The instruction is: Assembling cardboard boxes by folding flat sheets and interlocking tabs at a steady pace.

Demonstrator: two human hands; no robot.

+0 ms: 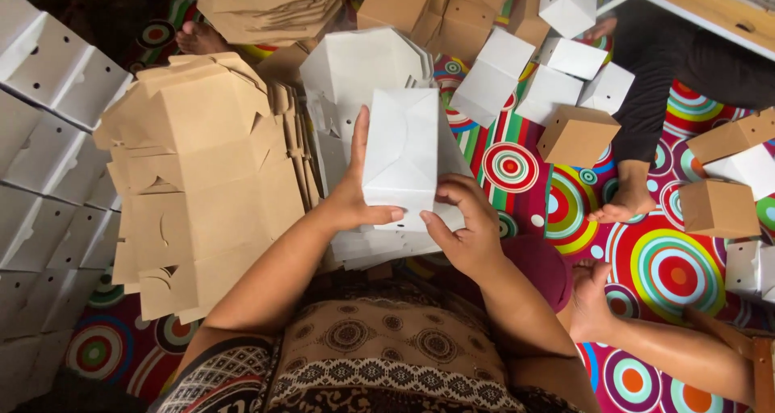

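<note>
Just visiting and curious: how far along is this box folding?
Done: folded boxes lie scattered on the patterned mat. In hand: left hand and right hand hold a white box, half formed. Left: tall stacks of flat brown blanks and white blanks.

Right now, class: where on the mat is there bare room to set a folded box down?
Bare mat lies between the held white box, the brown box and another person's foot. Left, the brown flat stack crowds everything.

Bright, even light — soft shadows, edges bowed, corners perhaps dim.
</note>
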